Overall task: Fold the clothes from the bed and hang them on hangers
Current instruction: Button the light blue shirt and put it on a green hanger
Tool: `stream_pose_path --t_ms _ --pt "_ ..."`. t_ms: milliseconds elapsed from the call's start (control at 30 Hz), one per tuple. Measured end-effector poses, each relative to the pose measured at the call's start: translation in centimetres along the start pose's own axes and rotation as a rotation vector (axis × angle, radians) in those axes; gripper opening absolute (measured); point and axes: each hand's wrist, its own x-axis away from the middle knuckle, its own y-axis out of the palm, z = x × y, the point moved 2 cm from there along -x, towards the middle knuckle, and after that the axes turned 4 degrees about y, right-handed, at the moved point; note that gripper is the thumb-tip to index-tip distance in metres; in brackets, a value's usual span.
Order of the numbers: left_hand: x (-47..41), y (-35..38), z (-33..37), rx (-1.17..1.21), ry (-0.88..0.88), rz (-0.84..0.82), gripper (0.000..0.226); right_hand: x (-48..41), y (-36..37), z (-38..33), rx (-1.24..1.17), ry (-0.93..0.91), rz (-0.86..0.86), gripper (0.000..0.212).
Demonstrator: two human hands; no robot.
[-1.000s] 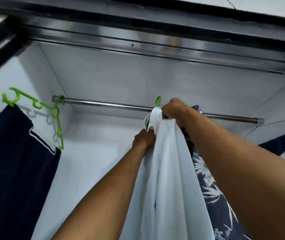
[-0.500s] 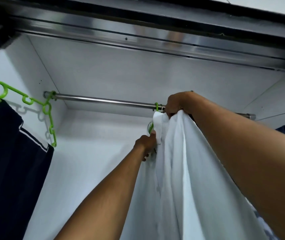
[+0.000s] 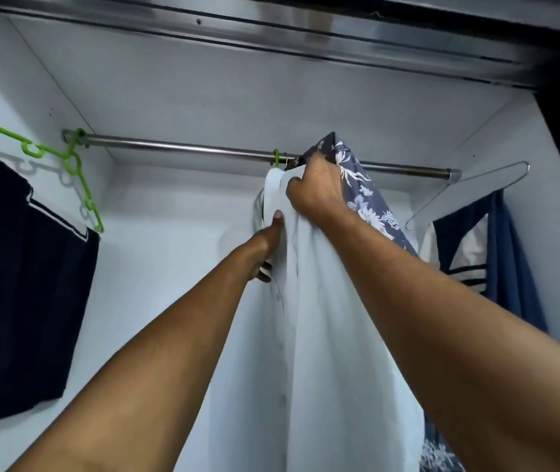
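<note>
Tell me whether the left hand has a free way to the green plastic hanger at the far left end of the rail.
Probably yes. The left hand grips the white shirt, so it must let go first; between it and the green plastic hanger only bare wardrobe wall shows.

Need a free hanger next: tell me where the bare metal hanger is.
Head view, far right: the metal hanger hangs at the closet rod's right end, above the blue garment.

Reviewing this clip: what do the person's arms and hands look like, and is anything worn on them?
Both forearms are bare right down to the picture's lower edge: no sleeve, watch, bracelet or glove shows. The left hand and right hand are bare too, with no rings visible on the fingers that show. Fine hair runs along both forearms. The upper arms are out of view.
</note>
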Motion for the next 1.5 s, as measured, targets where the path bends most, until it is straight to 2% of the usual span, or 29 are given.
stream_pose_path --t_ms 300,400,500,633,767,967,1167,1333,1500 --pt "11.6 2.2 -0.2 -0.041 0.058 0.050 0.083 8.7 -3.5 1.6 -0.006 0.082 -0.199 0.081" --pt "16.8 1.8 -1.7 -0.049 0.018 -0.019 0.087 14.0 -5.8 2.2 0.011 0.116 -0.269 0.071" --pt "23.1 2.5 -3.4 -0.074 -0.002 -0.087 0.078 20.3 -7.4 2.9 0.080 0.174 -0.393 0.067" --pt "30.8 3.8 -6.1 -0.141 -0.161 -0.224 0.083 27.9 -9.8 2.4 0.136 0.273 -0.581 0.059" --pt "36.4 3.8 -8.0 -0.212 -0.252 -0.300 0.088 33.5 -12.0 1.2 0.119 0.378 -0.582 0.065" --pt "44.2 1.9 -9.7 -0.374 -0.336 -0.238 0.092 41.2 -15.3 1.5 0.099 0.594 -0.570 0.053" --pt "52.9 0.8 -9.4 -0.545 -0.368 -0.169 0.094 47.4 -19.1 -0.1 0.000 0.599 -0.699 0.039" --pt "64.3 2.1 -10.9 -0.626 -0.401 -0.057 0.084 56.9 -23.1 -1.7 -0.104 0.496 -0.927 0.042" --pt "79.4 1.7 -15.2 -0.682 -0.589 -0.022 0.078 69.0 -26.8 -5.4 -0.212 0.484 -1.189 0.043"
